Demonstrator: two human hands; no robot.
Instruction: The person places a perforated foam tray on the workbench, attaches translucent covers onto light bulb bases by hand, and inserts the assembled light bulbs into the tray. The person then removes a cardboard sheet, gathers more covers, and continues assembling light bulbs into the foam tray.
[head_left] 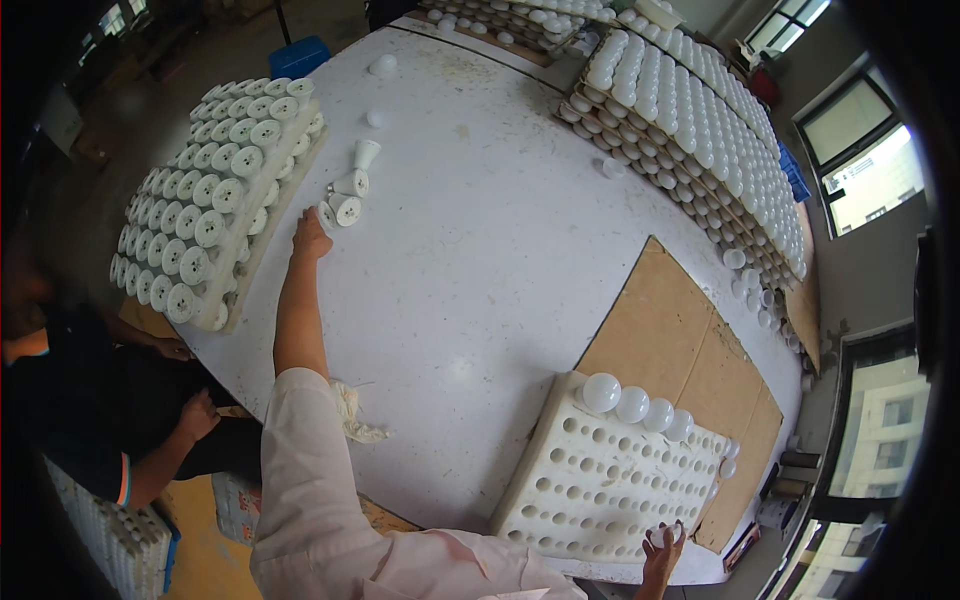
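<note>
Lamp housings [352, 184], white and flared, form a cluster of four on the left part of the table [460, 250], some tipped on their sides, close beside a stacked tray load. The left hand [313, 236] reaches in from below, its fingertips at the nearest of the four; whether they grip it I cannot tell. The right hand [660, 558], well apart near the lower edge, has its fingers curled around one pale rounded piece [664, 535], too small to identify.

Just above that hand lies one white perforated tray [600, 490], with at least five rows of round holes. Four white bulb globes [632, 404] sit in a line along its far edge, and at least two more show at its right end. One flattened cardboard sheet [660, 330] lies partly under the tray.

Left of the cluster, the housing stack [205, 185] shows at least two layers, its many housings too crowded to count surely. Two loose globes [374, 118] rest beyond the cluster, and one crumpled cloth [355, 413] lies by the left sleeve. Along the far right, layered trays carry globes [690, 110] in the dozens. One co-worker [90, 400] sits at the left, two hands showing; one blue bin [300, 57] stands past the table.
</note>
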